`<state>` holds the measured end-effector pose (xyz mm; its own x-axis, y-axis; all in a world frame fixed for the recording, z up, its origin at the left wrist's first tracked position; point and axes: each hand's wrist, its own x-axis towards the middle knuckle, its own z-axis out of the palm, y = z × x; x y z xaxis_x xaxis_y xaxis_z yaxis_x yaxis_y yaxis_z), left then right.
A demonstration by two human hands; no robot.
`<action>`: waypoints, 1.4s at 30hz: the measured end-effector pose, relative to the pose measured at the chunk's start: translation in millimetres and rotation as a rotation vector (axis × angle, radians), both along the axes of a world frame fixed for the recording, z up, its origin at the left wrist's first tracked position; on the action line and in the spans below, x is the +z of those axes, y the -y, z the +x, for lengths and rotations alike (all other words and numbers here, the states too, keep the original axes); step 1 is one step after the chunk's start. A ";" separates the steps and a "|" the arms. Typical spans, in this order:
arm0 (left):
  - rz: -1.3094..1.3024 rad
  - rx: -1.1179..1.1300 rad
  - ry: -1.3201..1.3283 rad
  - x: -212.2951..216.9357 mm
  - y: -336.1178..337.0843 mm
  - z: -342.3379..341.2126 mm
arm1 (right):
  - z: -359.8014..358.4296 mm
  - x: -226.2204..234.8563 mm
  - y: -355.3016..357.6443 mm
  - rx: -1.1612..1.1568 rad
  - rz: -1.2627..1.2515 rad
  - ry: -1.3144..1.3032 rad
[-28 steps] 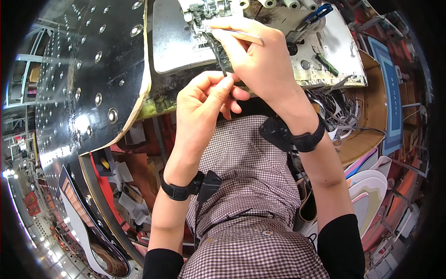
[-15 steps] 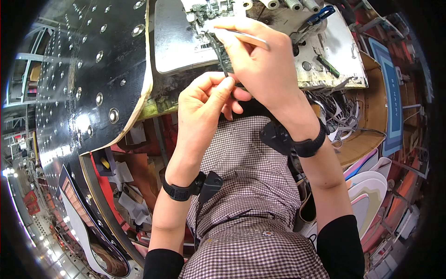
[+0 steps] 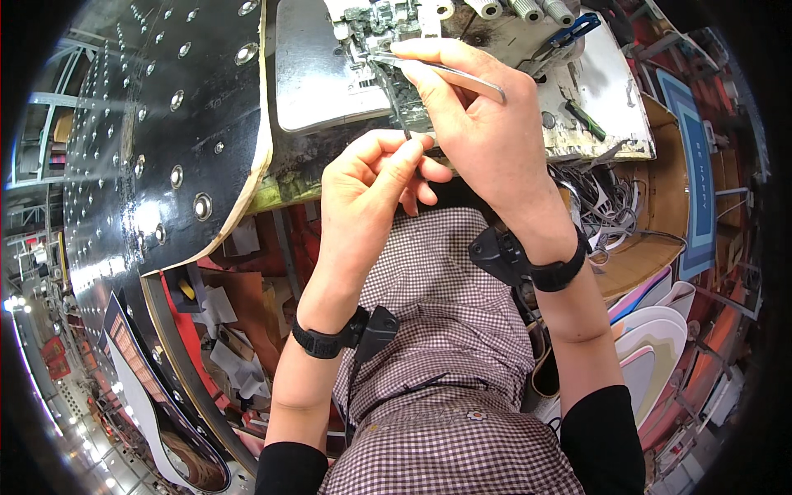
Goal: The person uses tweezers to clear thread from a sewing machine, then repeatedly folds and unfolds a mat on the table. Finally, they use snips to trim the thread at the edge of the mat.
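Note:
My right hand (image 3: 495,136) grips metal tweezers (image 3: 466,78) between thumb and fingers. Their tips reach into the metal mechanism of a sewing machine (image 3: 381,29). Closer to me, my left hand (image 3: 363,186) pinches the end of a thin dark strip (image 3: 401,111) between thumb and forefinger. From there the strip runs up toward the tweezer tips and the machine. What the tips touch is too small to make out.
To the left stands a black studded surface (image 3: 198,107) with a pale edge. On the machine's bed lie a green-handled tool (image 3: 586,120) and a blue-handled tool (image 3: 573,31). An open wooden drawer (image 3: 660,210) with a tangle of pale cords (image 3: 606,202) is at right.
My right hand has shifted slightly right, and more of the tweezers shows. My left hand has moved a little to the right, still pinching the strip.

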<state>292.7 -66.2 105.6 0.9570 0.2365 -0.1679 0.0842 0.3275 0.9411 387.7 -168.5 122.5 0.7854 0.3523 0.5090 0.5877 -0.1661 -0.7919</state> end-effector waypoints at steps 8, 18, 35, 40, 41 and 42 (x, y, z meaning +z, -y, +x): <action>0.002 0.008 -0.001 -2.7 0.5 0.0 | -1.4 -6.3 1.2 0.049 0.017 -0.154; -0.003 0.008 0.024 -1.7 2.9 1.7 | 4.9 -1.8 -9.3 0.044 0.059 0.023; -0.105 -0.118 0.023 5.3 25.7 -7.8 | -4.9 12.7 12.3 0.096 0.053 -0.029; -0.078 -0.109 -0.018 10.4 21.8 -18.9 | -16.1 29.7 23.5 0.138 0.121 -0.085; 0.068 -0.127 -0.028 17.5 23.2 -24.3 | -15.8 28.6 25.2 0.143 0.112 -0.056; 0.217 -0.141 -0.040 24.2 23.5 -30.0 | -15.2 25.6 25.8 0.151 0.107 -0.028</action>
<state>262.7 -89.7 129.8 0.9767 0.1359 -0.1660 0.1530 0.1008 0.9831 372.5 -194.3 148.1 0.7420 0.4121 0.5288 0.5772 0.0087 -0.8166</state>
